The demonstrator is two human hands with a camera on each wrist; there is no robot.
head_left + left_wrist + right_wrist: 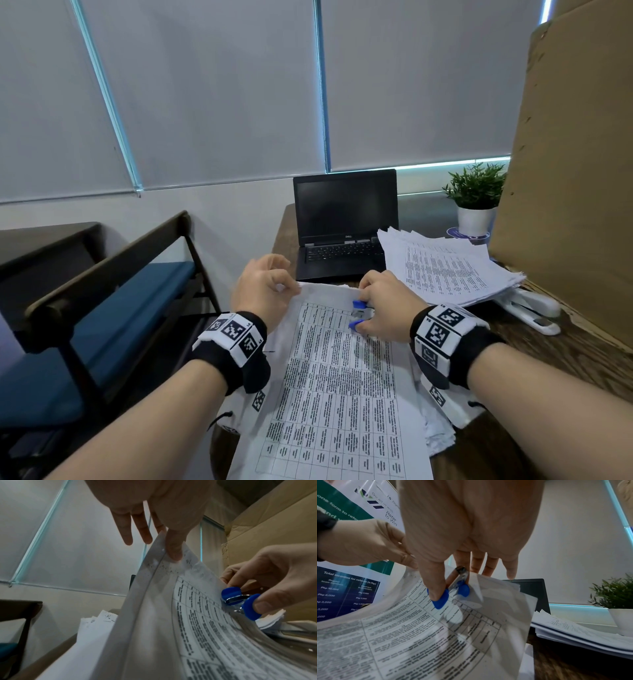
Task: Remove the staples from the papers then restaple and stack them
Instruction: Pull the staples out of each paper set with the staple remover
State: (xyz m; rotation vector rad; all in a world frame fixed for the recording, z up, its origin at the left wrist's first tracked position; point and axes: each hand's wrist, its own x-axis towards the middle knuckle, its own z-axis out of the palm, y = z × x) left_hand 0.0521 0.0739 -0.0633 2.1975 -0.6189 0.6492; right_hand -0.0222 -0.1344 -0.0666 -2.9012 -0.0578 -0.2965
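Note:
A set of printed table sheets (342, 387) lies in front of me on the desk, its far left corner lifted. My left hand (263, 291) pinches that corner between thumb and forefinger (173, 547); its other fingers stretch out free. My right hand (383, 308) grips a blue-handled staple remover (359, 313) between thumb and fingers and holds it on the top sheet near the upper edge (453, 592). The metal jaws touch the paper (235, 600). The staple itself cannot be seen. A white stapler (534, 310) lies to the right.
A thick stack of printed papers (448, 267) sits at the right, partly over the stapler. An open black laptop (342, 219) stands behind the sheets, a small potted plant (476, 198) beyond it. A cardboard panel (568, 171) walls the right side. More loose sheets (438, 431) lie under my right wrist.

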